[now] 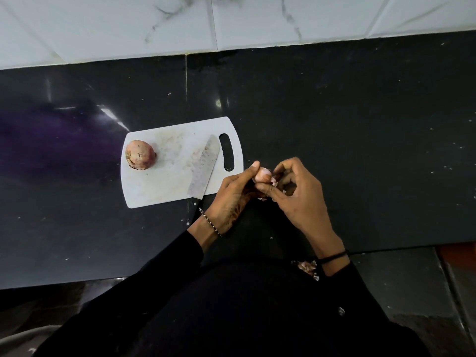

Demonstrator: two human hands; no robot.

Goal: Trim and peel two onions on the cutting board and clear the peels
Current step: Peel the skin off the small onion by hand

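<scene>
A white cutting board (164, 181) lies on the black counter. An unpeeled reddish onion (140, 155) sits on the board's left end. A knife (204, 167) rests across the board's right part, its blade pointing toward the handle slot. To the right of the board, off its edge, my left hand (231, 197) grips a second, pale pink onion (263, 175). My right hand (298, 194) pinches loose skin on that onion's right side. Most of this onion is hidden by my fingers.
The dark counter (360, 124) runs wide to the right and left of the board, with a white tiled wall (231, 19) behind it. Bits of onion peel (307, 267) lie near my right wrist at the counter's front edge.
</scene>
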